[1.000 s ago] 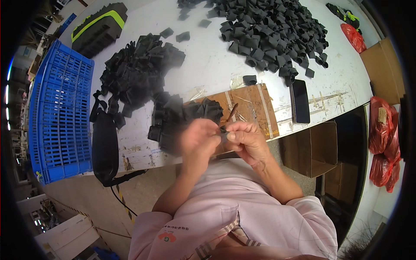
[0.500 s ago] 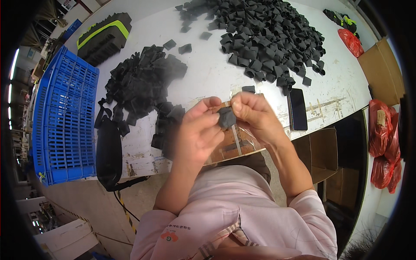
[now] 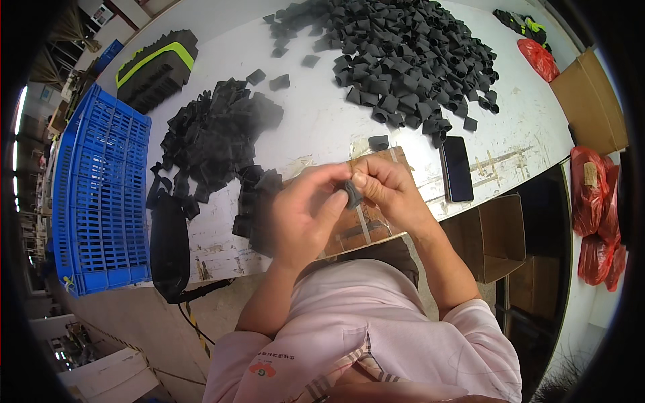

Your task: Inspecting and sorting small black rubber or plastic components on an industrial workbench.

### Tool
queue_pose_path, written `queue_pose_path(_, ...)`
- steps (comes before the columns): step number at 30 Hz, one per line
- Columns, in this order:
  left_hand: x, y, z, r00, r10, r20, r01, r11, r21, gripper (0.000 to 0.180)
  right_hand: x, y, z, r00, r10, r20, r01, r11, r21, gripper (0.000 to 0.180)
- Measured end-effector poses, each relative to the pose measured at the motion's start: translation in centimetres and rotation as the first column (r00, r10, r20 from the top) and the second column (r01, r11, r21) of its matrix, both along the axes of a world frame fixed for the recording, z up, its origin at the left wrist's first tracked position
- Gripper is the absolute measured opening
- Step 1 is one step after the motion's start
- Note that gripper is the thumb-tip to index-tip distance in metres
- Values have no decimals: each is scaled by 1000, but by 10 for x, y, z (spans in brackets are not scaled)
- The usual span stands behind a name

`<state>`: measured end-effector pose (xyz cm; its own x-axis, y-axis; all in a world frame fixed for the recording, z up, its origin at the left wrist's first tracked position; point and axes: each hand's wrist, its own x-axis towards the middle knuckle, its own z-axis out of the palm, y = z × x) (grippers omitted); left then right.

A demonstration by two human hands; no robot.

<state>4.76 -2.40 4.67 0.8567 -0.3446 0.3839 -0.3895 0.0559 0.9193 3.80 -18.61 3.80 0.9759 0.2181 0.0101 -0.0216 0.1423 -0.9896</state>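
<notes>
My left hand and my right hand meet above the near edge of the white table, both pinching one small black rubber piece between the fingertips. Under the hands lies a brown cardboard sheet with strips of tape. A heap of flattened black pieces lies to the left of the hands. A larger spread of black square sleeves covers the far right of the table. One loose sleeve sits just beyond the cardboard.
A blue plastic crate stands at the left. A black tool with a cable hangs at the table edge. A black phone lies right of the cardboard. A black and green case, cardboard boxes and red bags surround the table.
Both hands rose from the cardboard and moved slightly away from my body, still joined on the small black piece. The view tilted a little.
</notes>
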Motion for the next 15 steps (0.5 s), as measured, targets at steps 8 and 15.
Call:
queue_pose_path(8, 0, 2, -9, 994, 91, 64, -93, 995, 20, 16, 7, 3, -5, 991, 81, -105, -83, 996, -11, 26)
queue_pose_path(15, 4, -4, 5, 997, 26, 68, -27, 1000, 15, 24, -3, 6, 4, 972, -187, 142, 217, 944, -247, 22)
